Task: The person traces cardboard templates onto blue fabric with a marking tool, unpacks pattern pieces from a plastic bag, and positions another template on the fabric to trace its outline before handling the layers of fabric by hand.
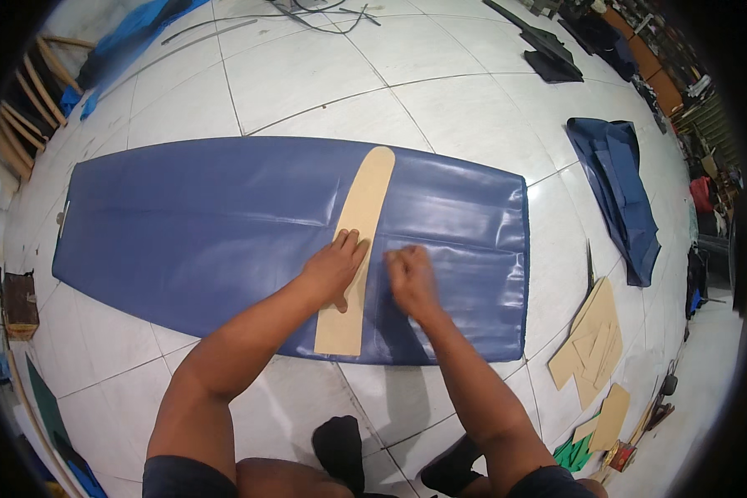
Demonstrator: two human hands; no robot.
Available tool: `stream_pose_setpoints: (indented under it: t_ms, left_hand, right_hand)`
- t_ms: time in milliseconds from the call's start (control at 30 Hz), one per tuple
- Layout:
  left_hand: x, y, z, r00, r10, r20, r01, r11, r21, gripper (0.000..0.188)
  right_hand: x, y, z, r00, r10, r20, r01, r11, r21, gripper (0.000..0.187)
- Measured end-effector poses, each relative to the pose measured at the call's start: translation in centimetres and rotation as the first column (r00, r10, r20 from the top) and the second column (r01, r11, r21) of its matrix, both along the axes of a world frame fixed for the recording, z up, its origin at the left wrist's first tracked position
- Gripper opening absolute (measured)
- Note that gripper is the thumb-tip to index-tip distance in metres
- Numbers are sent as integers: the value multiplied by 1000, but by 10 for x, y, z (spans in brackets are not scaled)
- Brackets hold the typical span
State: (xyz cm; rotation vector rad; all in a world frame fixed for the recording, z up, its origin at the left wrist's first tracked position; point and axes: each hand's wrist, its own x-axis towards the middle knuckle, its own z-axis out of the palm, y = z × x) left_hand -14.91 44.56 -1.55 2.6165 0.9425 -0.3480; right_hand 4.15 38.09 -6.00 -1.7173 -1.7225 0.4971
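Fingers [353, 240] spread, our left hand [330, 267] hides some tan strip [372, 187]; right fist [412, 280] blurs, grip unclear; tiles [307, 79] stretch past blue sheeting [216, 216] toward twelve o'clock.

Bright light fills the white tiled floor [324, 66]; glare streaks the right part of the blue sheet [216, 187], shadow falls below it, the right hand [413, 280] is motion-blurred, and straight lines bow toward dark corners
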Motion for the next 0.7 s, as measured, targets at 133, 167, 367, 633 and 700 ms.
stream_pose_setpoints:
  t_ms: [133, 167, 367, 633, 700]
  left_hand:
    - [3, 0, -4, 998, 17, -54, -16, 1000, 27, 131]
    - [5, -1, -3, 996, 22, -83, -21, 1000, 16, 131]
    - [7, -4, -10, 995, 49, -88, -46, 998, 38, 132]
    - [9, -6, -11, 996, 46, -75, -41, 997, 62, 130]
    - [7, -4, -16, 997, 43, -70, -36, 994, 101, 129]
  right_hand:
    - [-1, 43, 37, 951, -224, -212, 164, 949, -269, 39]
    - [-1, 49, 29, 951, -225, -211, 165, 949, -268, 39]
    - [-6, 55, 6, 946, -159, -282, 113, 978, -174, 32]
    - [-6, 53, -1, 999, 30, 35, -32, 996, 80, 21]
    - [-9, 50, 13, 990, 114, 79, -116, 993, 21, 18]
